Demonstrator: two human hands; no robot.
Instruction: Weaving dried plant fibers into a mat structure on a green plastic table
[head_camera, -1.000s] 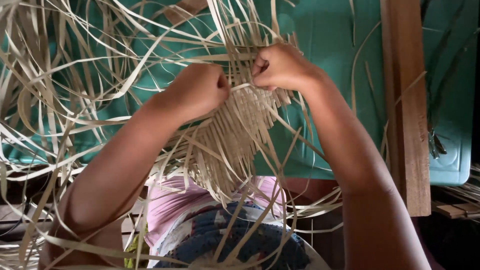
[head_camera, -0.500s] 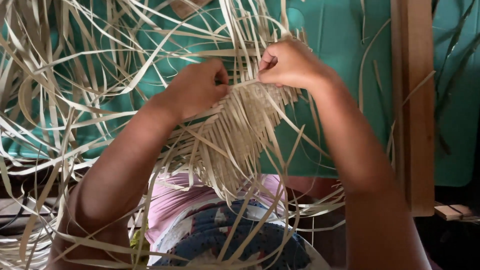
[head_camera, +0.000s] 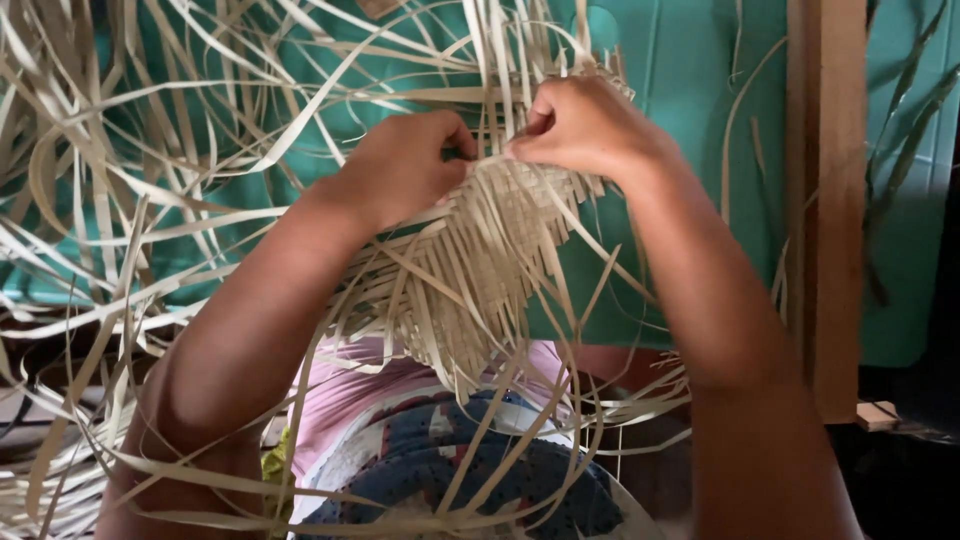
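Both hands are closed on strips at the top edge of a half-woven mat (head_camera: 480, 270) held up above the lap. Left hand (head_camera: 405, 165): fingers curled into a fist, strips pinched near the thumb. Right hand (head_camera: 585, 125): fingers bunched, a strip end gripped at the weave edge, almost touching the left. The step in hand is judged to be tightening or tucking one strip into the edge; to be done well, the crossing should be pinned by the left while the strip is drawn flat and snug by the right, no twist, tension kept even so the rows stay square. The mat is made of pale, flat, narrow straw-coloured strips, tightly plaited in the middle, fraying into long unwoven ends at the bottom and sides. Loose strips (head_camera: 130, 230) are spread in a tangle all around, mostly left. Behind is a teal plastic surface (head_camera: 690, 120) and an upright wooden post (head_camera: 825, 200) at right. A pink and dark patterned garment (head_camera: 440, 480) is seen below.
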